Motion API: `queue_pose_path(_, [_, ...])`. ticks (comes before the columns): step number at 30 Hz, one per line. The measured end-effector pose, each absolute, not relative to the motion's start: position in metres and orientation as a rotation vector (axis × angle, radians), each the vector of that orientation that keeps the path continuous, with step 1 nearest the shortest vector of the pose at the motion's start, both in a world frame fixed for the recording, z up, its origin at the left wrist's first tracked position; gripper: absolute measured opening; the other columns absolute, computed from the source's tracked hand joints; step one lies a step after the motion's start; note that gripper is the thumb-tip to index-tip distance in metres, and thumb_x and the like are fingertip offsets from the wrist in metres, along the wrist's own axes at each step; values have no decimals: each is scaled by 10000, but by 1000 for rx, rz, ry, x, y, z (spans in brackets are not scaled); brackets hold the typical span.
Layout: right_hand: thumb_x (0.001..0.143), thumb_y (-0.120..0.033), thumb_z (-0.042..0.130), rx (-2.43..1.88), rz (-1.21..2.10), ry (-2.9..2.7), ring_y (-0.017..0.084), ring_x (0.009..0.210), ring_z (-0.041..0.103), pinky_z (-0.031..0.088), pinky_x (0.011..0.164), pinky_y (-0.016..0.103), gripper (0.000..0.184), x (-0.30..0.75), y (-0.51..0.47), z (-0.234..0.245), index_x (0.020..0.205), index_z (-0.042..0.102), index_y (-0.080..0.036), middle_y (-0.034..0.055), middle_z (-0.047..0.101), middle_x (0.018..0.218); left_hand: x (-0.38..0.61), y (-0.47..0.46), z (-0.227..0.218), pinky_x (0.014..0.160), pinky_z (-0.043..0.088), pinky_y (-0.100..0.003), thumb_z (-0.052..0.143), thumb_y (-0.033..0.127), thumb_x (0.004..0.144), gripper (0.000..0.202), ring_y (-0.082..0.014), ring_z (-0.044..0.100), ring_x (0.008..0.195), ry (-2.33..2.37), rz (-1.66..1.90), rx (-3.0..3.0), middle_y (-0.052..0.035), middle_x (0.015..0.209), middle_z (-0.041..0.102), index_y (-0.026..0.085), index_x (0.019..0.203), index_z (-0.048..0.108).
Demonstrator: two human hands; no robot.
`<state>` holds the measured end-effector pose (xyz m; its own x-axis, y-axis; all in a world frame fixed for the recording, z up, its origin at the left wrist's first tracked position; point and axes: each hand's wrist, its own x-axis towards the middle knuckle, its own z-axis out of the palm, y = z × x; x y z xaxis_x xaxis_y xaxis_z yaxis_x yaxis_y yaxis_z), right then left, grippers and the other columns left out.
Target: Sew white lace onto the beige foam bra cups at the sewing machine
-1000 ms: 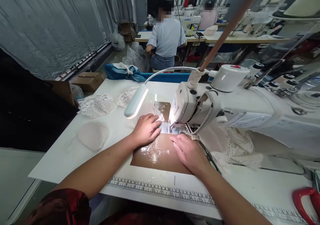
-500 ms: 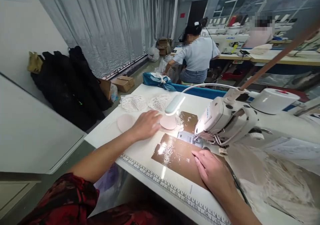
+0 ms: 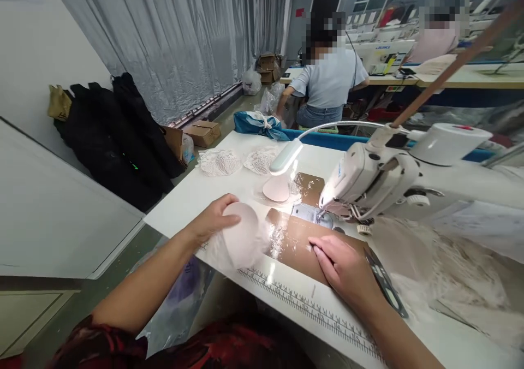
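Note:
My left hand [image 3: 210,220] is closed on a pale pink foam cup [image 3: 242,239] and holds it over the near left part of the white sewing table [image 3: 192,194]. A second pink cup [image 3: 277,189] lies under the small lamp [image 3: 285,156]. My right hand [image 3: 343,264] lies flat, fingers stretched out, on the brown taped patch [image 3: 293,238] in front of the white sewing machine [image 3: 385,178]. Two white lace pieces [image 3: 220,162] lie at the table's far left.
A printed ruler [image 3: 311,306] runs along the table's front edge. White lace fabric [image 3: 462,287] is heaped at the right under the machine arm. A blue bag [image 3: 257,124] sits at the far edge. Two people sit at machines behind. Dark coats [image 3: 110,134] and cartons [image 3: 202,131] stand left.
My left hand left the needle area, reached to the far left cups, and has come back toward me with one pink cup in it. My right hand stayed on the brown patch.

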<state>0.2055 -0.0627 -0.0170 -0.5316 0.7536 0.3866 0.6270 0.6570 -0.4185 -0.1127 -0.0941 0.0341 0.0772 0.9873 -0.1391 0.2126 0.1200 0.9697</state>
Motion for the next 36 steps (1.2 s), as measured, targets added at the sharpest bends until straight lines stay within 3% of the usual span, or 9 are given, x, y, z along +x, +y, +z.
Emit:
queue_pose_path(3, [924,-247,429,-1112,404,-2220,191,889,644,503,783,315,260,208,-63,-11,1012,668,-197,58,700,952,-62,-80,31,712,518,-308,629,373,767,396,-206,639,864,1203,884,1436,-60,996,641,187,1076,466])
queue_pose_path(7, [926,-272,418,-1221,473,-2115,192,870,645,500,758,307,276,213,-64,-8,976,681,-205,48,705,902,-29,-68,29,907,485,-408,615,335,794,553,-289,540,1163,1296,598,2018,-136,1306,537,180,1297,445])
queue_pose_path(10, [916,-276,431,-1243,458,-2098,188,842,647,498,733,297,273,215,-65,-7,963,689,-196,51,705,888,-21,-62,37,880,495,-414,576,342,843,448,-284,549,1127,1366,606,2368,-134,1279,551,168,1251,513])
queue_pose_path(13, [913,-264,440,-1218,426,-2149,178,790,639,492,699,288,268,214,-66,-8,949,696,-196,51,701,861,-9,-55,44,889,480,-384,481,252,902,261,-233,568,1055,1185,651,2638,-106,1161,619,158,1118,592])
queue_pose_path(16, [911,-248,446,-1193,391,-2224,171,774,624,481,702,285,258,212,-65,-8,914,698,-189,55,692,853,6,-48,36,861,474,-356,415,214,933,248,-205,581,972,946,478,2811,-89,1032,664,153,1030,635])
queue_pose_path(19, [904,-251,472,-1211,363,-2293,173,807,609,468,726,287,230,212,-65,-8,914,693,-187,55,677,860,14,-45,19,847,465,-363,415,245,943,269,-217,579,967,995,387,2878,-104,1037,666,139,1004,655])
queue_pose_path(36, [907,-226,446,-1478,134,-2414,207,832,580,420,743,318,299,203,-54,-10,1131,638,-176,76,664,935,7,-22,13,914,413,-417,446,345,903,457,-283,501,1085,1057,186,2915,-130,1328,539,101,1283,520])
